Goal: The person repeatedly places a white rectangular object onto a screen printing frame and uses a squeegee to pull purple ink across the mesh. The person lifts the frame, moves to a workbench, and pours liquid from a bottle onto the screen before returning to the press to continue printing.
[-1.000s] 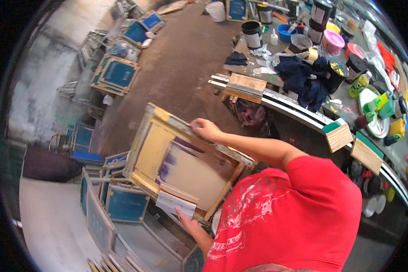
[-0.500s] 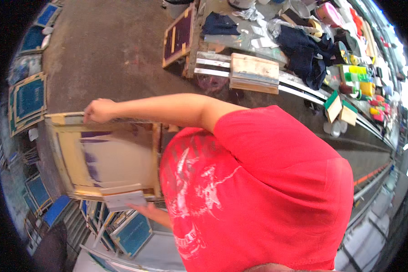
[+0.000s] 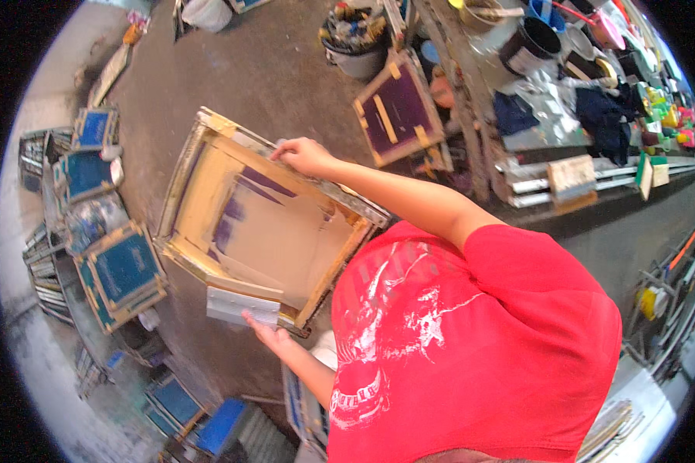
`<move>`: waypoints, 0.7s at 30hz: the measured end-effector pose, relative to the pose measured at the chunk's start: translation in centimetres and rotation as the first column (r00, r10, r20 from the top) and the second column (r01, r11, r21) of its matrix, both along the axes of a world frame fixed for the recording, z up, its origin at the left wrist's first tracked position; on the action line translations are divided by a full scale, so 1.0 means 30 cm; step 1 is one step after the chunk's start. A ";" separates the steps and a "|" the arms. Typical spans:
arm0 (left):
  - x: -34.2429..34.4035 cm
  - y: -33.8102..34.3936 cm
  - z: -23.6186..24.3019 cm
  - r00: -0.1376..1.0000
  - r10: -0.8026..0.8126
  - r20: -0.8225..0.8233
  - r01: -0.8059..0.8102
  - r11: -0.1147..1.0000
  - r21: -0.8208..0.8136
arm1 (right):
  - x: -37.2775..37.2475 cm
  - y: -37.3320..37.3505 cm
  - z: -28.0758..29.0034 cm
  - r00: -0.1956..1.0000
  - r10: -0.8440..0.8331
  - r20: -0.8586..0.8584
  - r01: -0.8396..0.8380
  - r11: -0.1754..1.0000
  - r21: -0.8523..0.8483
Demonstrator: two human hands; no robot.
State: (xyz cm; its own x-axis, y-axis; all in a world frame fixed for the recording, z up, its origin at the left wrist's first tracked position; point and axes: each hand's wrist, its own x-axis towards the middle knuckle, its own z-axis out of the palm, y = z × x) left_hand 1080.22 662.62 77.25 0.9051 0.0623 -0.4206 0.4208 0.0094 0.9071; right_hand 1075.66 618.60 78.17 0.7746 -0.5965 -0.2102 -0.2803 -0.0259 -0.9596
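A screen printing frame [image 3: 334, 297] is tilted in front of me, with taped wooden sides and a cream mesh streaked with purple. My right hand [image 3: 305, 157] is closed around its upper rim, fingers curled over the edge. At the lower side of the frame, my left hand [image 3: 269, 333] presses against a flat silver-grey ribbed piece [image 3: 243, 306] with a wooden strip along it. Whether that piece is fixed to the frame or separate, I cannot tell. The left fingers beneath are partly hidden.
A purple-meshed screen [image 3: 398, 110] leans by a worktable with dark cloths [image 3: 606, 116] and tubs. Near it stands a bucket [image 3: 355, 50] full of clutter. Several teal and blue screens [image 3: 123, 266] lean along the left wall. A white bucket [image 3: 206, 14] sits farther off.
The view has swung, and the frame now appears farther right and turned at a slant. Both hands have stayed on it and moved with it. More floor shows beyond the frame.
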 end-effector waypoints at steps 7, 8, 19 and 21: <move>0.710 -0.547 0.035 0.979 -0.200 0.050 0.203 0.977 -0.060 | 0.432 -0.469 -0.027 0.959 -0.216 0.186 0.230 0.971 -0.062; 0.791 -0.588 0.032 0.969 -0.246 0.028 0.248 0.965 -0.091 | 0.467 -0.518 -0.021 0.964 -0.216 0.156 0.226 0.973 -0.051; 1.590 -1.507 -0.077 0.856 -0.517 -0.012 0.517 0.855 -0.039 | 0.717 -1.082 -0.101 0.816 -0.557 0.157 0.551 0.830 0.086; 1.723 -1.765 -0.017 0.798 -0.603 -0.001 0.603 0.798 0.004 | 0.770 -1.197 -0.088 0.752 -0.643 0.147 0.630 0.766 0.127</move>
State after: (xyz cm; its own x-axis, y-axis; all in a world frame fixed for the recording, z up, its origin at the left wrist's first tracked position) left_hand 1131.91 609.67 76.74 0.7606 -0.4940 -0.4213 0.3401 -0.2497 0.9067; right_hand 1098.77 582.68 75.52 0.2471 -0.9544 -0.1677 -0.0407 0.1627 -0.9858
